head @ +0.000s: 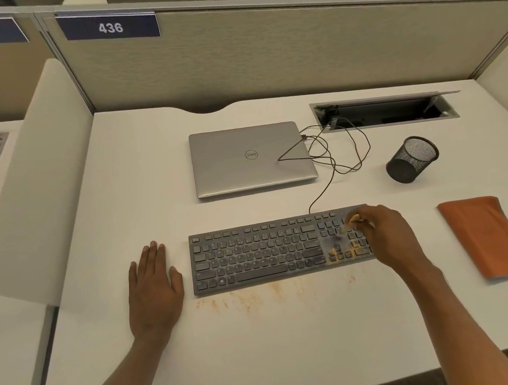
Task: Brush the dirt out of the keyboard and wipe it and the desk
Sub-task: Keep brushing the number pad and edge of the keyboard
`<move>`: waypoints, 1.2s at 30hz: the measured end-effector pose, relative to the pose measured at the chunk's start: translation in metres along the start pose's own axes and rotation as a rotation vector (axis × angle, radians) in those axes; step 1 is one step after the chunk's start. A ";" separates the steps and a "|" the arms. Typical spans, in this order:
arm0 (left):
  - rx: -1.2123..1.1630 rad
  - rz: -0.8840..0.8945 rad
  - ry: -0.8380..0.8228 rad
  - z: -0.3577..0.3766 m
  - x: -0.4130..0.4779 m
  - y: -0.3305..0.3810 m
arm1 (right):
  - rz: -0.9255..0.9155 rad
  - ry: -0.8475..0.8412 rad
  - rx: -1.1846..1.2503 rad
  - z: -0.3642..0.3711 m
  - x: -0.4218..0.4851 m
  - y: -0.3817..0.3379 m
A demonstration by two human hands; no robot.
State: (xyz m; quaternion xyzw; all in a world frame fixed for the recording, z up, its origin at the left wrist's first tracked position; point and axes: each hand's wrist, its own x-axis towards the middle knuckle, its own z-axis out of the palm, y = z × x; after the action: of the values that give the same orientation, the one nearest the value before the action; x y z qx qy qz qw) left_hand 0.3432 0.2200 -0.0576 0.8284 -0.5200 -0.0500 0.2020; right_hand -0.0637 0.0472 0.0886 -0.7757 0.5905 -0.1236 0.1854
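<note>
Brushing seems in hand: the right hand [382, 232] grips a small tan brush [354, 219], blurred, over the orange-dusted number pad of the flat grey keyboard [256, 255] lying on the white desk [269, 339], the left hand [152, 285] rests flat and open beside it, and wiping with the folded orange cloth [489, 235] likely follows.

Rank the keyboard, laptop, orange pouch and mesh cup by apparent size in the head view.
1. keyboard
2. laptop, though it lies farther from the camera, so these two are unsure
3. orange pouch
4. mesh cup
</note>
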 end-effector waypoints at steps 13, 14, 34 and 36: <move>0.013 -0.010 -0.012 0.001 0.000 -0.001 | 0.059 -0.030 0.002 0.001 -0.002 0.001; 0.014 -0.010 -0.013 0.001 0.000 -0.001 | 0.061 -0.032 0.020 -0.001 -0.002 0.002; 0.013 -0.010 -0.012 0.001 0.000 -0.001 | 0.129 0.204 0.287 -0.005 -0.007 0.005; 0.016 -0.011 -0.015 0.001 0.001 0.000 | 0.142 0.211 0.311 -0.005 -0.005 0.004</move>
State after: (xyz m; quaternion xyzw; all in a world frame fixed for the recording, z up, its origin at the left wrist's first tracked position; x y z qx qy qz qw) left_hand 0.3435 0.2192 -0.0583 0.8326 -0.5171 -0.0531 0.1912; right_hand -0.0707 0.0503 0.0917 -0.6768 0.6336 -0.2806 0.2484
